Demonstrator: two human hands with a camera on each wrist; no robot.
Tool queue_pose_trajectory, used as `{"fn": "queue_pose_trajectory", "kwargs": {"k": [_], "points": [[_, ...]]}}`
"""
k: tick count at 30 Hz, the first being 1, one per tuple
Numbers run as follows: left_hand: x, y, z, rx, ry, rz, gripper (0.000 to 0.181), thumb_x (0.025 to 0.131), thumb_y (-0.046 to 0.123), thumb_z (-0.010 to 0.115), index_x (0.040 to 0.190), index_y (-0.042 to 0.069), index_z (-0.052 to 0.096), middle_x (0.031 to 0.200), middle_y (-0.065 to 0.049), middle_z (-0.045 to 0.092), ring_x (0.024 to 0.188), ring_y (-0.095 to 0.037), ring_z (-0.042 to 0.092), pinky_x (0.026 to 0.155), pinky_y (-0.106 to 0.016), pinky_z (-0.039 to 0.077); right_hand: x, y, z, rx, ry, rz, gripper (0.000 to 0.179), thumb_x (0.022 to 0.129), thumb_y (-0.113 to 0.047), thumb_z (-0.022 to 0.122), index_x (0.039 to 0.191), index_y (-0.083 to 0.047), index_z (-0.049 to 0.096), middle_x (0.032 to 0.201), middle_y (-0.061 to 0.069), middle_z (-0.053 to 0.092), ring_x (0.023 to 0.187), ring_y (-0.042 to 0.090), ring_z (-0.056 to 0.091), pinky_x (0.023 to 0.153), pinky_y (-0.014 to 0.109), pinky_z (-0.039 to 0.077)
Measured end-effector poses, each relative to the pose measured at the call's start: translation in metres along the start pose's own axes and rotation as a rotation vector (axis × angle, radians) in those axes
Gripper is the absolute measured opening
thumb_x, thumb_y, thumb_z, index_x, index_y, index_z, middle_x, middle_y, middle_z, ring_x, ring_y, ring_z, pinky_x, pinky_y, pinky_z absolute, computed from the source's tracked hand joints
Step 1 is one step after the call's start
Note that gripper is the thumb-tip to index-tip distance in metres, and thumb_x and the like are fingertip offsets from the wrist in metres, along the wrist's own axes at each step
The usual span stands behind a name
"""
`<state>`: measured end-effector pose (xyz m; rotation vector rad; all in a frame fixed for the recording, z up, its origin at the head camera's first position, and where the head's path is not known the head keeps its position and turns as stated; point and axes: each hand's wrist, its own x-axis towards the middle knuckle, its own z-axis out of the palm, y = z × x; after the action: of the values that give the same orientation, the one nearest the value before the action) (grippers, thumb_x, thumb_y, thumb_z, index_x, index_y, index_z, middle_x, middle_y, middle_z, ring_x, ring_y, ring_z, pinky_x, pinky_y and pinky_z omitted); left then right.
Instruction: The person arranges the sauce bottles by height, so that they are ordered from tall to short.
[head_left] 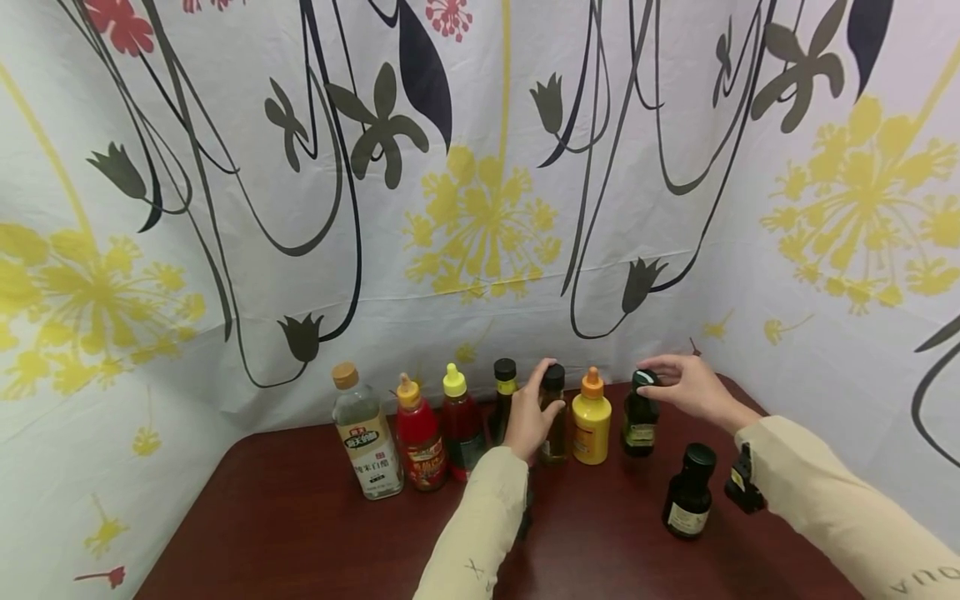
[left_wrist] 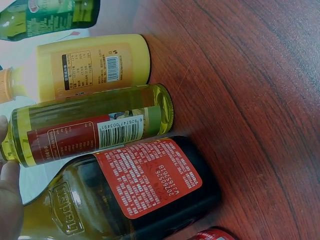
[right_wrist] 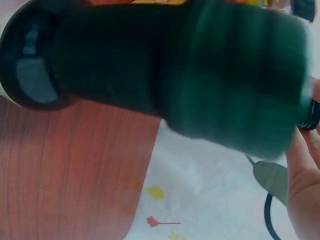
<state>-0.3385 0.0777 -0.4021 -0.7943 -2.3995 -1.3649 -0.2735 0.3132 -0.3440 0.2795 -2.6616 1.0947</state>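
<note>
My left hand point(head_left: 531, 417) grips the neck of a slim, black-capped oil bottle point(head_left: 554, 442), which shows yellow-green in the left wrist view. In that view the thumb and a finger lie at opposite sides of its neck. Further right, the right hand point(head_left: 693, 387) pinches the dark cap of a green bottle point(head_left: 639, 427). Between these two bottles stands a yellow squeeze bottle point(head_left: 592, 423) with an orange tip. A dark bottle point(head_left: 688, 496) with a black cap stands in front of the right hand and fills much of the right wrist view, blurred.
Left along the row stand a clear vinegar bottle point(head_left: 371, 446), a red sauce bottle point(head_left: 422, 446), a yellow-tipped dark red bottle point(head_left: 461, 425) and a black-capped dark bottle point(head_left: 504, 400). Patterned cloth point(head_left: 480, 208) hangs behind the dark red-brown table point(head_left: 300, 517).
</note>
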Motion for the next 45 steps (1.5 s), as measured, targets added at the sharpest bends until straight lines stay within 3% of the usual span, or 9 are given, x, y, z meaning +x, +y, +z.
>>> {"fn": "queue_pose_trajectory", "kwargs": {"k": [2, 8, 17, 45], "points": [[0.0, 0.0, 0.0, -0.003, -0.002, 0.0, 0.065, 0.078, 0.004, 0.067, 0.131, 0.026, 0.037, 0.062, 0.003, 0.045, 0.05, -0.008, 0.03, 0.052, -0.02, 0.03, 0.001, 0.003, 0.002, -0.007, -0.005, 0.004, 0.045, 0.079, -0.021, 0.068, 0.114, 0.004, 0.055, 0.114, 0.025, 0.053, 0.101, 0.039, 0.053, 0.077, 0.046, 0.045], [0.001, 0.0, -0.001, -0.006, 0.001, 0.001, 0.065, 0.077, 0.004, 0.067, 0.131, 0.026, 0.037, 0.074, 0.001, 0.054, 0.051, -0.007, 0.033, 0.053, -0.02, 0.031, 0.006, 0.01, 0.009, -0.012, -0.02, -0.003, 0.043, 0.079, -0.02, 0.068, 0.112, 0.004, 0.056, 0.112, 0.025, 0.054, 0.101, 0.039, 0.053, 0.078, 0.046, 0.045], [-0.001, -0.002, 0.001, -0.005, -0.011, 0.004, 0.064, 0.078, 0.006, 0.066, 0.131, 0.027, 0.036, 0.053, 0.002, 0.032, 0.047, -0.009, 0.028, 0.048, -0.02, 0.027, 0.007, 0.017, 0.016, -0.036, -0.057, 0.004, 0.04, 0.079, -0.016, 0.068, 0.111, 0.004, 0.056, 0.112, 0.025, 0.054, 0.102, 0.04, 0.051, 0.08, 0.048, 0.044], [0.001, -0.003, 0.0, -0.008, -0.02, 0.006, 0.066, 0.079, 0.005, 0.066, 0.132, 0.027, 0.035, 0.053, 0.002, 0.028, 0.048, -0.009, 0.028, 0.049, -0.021, 0.027, 0.011, 0.02, 0.018, -0.028, -0.113, 0.037, 0.042, 0.081, -0.016, 0.064, 0.116, 0.005, 0.053, 0.118, 0.028, 0.048, 0.107, 0.044, 0.046, 0.083, 0.05, 0.041]]}}
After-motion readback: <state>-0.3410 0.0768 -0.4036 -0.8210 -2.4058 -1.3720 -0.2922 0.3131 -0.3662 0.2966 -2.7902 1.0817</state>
